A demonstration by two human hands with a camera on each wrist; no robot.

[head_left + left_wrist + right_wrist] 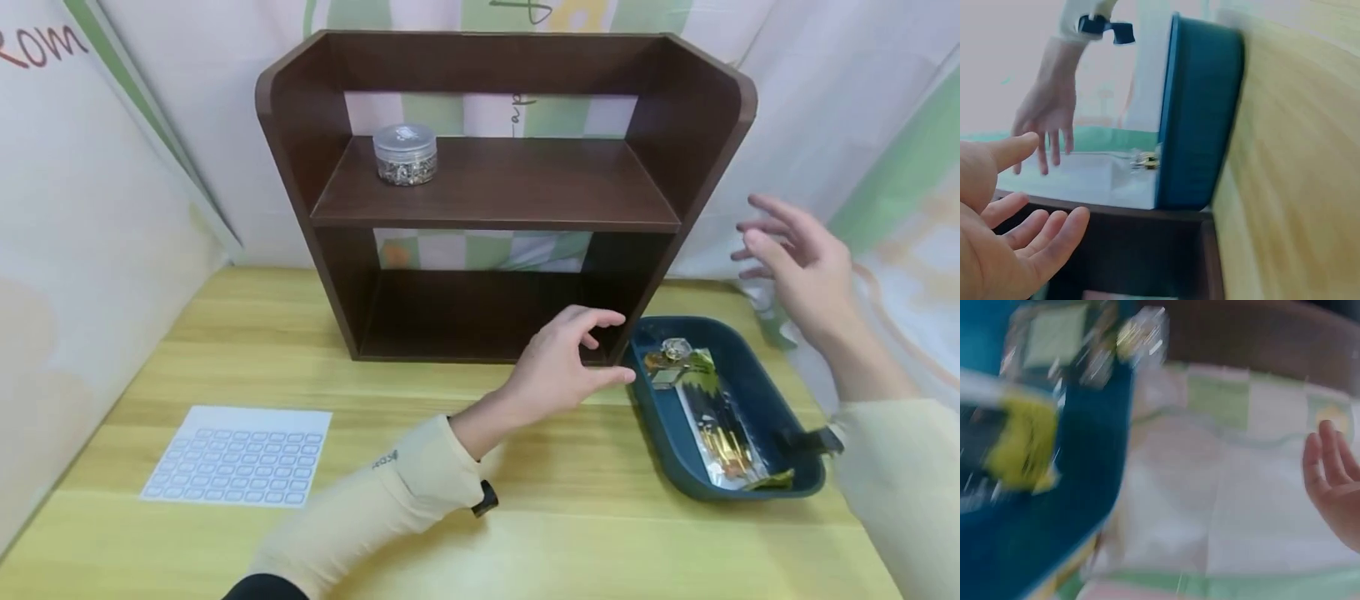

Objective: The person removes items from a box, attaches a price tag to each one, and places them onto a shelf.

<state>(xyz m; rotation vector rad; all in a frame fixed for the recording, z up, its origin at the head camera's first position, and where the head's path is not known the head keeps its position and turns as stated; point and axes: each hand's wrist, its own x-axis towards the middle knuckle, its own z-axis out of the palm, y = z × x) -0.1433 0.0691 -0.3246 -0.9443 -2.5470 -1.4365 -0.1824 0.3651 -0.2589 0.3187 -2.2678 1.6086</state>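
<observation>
My left hand (558, 367) reaches to the blue tray (667, 450), thumb and fingers spread apart with nothing between them, fingertips right at its left rim. Above and right of the tray hangs my right hand (806, 258), fingers loosely bent and holding nothing. Inside the tray lie a glass perfume bottle (666, 367) with a clear faceted cap and a flat plastic pack of thin dark brushes (716, 417) with gold parts. The right wrist view shows the bottle (1054, 337) and pack (1022, 437) blurred, with my right hand (1335, 481) at the right edge.
A dark brown two-tier shelf (495, 185) stands at the back, its lower right corner beside the tray. On its upper board sits a clear lidded jar (405, 156) of small silvery pieces. A sheet of blue-framed labels (236, 456) lies on the wooden table (555, 533) at left.
</observation>
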